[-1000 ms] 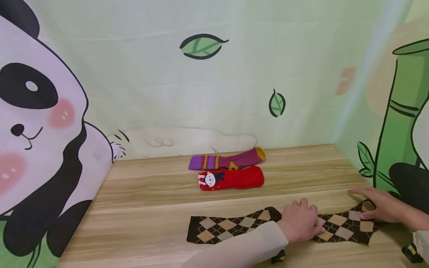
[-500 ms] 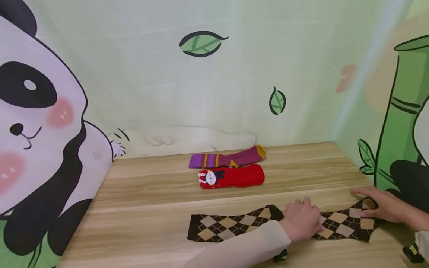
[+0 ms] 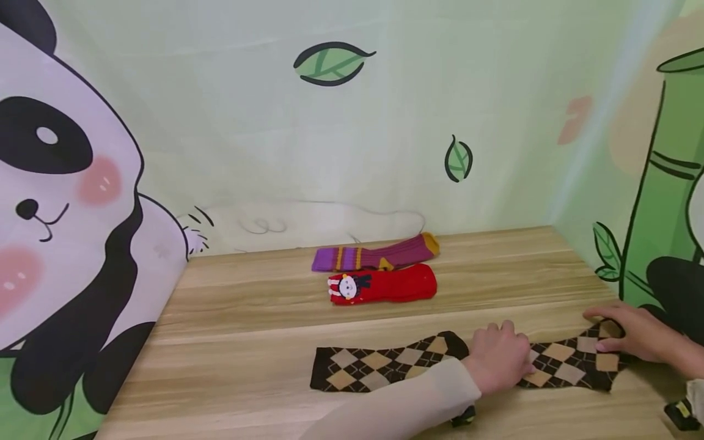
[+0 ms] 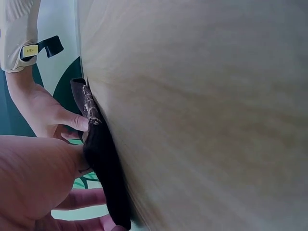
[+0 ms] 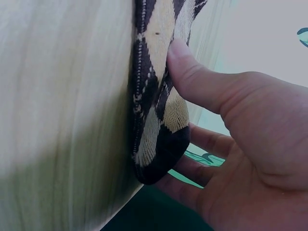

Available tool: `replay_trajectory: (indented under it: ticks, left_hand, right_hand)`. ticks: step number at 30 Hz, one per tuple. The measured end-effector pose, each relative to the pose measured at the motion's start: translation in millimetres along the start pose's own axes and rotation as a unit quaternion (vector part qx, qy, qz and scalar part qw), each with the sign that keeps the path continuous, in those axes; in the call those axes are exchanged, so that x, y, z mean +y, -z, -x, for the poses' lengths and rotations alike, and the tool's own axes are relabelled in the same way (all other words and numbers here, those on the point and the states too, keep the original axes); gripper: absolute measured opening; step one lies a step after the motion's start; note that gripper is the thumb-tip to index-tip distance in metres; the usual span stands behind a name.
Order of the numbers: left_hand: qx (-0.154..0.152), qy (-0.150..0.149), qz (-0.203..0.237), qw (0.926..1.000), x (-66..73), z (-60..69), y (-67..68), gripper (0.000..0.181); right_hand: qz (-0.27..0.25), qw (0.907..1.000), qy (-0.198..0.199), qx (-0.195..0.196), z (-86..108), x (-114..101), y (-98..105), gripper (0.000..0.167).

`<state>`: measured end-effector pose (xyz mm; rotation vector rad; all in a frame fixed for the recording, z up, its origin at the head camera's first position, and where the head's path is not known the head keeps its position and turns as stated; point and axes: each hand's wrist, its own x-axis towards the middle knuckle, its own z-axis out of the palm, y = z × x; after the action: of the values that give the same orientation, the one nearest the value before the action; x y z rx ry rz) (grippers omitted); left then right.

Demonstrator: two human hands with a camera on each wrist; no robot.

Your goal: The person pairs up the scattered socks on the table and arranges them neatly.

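Two argyle socks in black, tan and grey lie end to end along the front of the table in the head view. My left hand bends its fingers over the near end of the right-hand argyle sock, hiding that part. In the left wrist view black knit fabric sits between thumb and fingers. At the other end my right hand holds the same sock's dark toe, thumb on top and fingers beyond it. The left-hand argyle sock lies flat, partly covered by my left sleeve.
A red sock with a white animal face lies farther back, just in front of a purple and mustard sock. Behind the wooden table hangs a green printed cloth. Panda and bamboo prints flank both sides.
The head view has tilted slightly, so everything sits a little higher in it. Both hands keep their hold on the sock with almost no movement.
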<state>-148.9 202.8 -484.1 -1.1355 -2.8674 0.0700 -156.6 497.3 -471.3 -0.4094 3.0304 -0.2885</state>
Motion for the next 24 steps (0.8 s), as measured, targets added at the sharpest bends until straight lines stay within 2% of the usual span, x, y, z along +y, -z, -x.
replay_trajectory:
  ticks: [11, 18, 24]
  left_hand:
    - [-0.009, 0.005, -0.002, 0.9999, 0.4, 1.5, 2.9, 0.032]
    - [-0.006, 0.009, -0.008, 0.9999, 1.3, 0.6, 2.1, 0.033]
    - [-0.005, 0.009, -0.004, 0.9999, 0.8, 0.0, 2.4, 0.036]
  right_hand:
    - [0.002, 1.0000, -0.006, 0.000, 0.2, 0.0, -1.1, 0.063]
    - [-0.005, 0.9998, -0.001, 0.017, 1.2, 0.6, -3.3, 0.077]
    - [0.002, 0.9986, 0.006, 0.052, 3.4, -2.5, -3.8, 0.063]
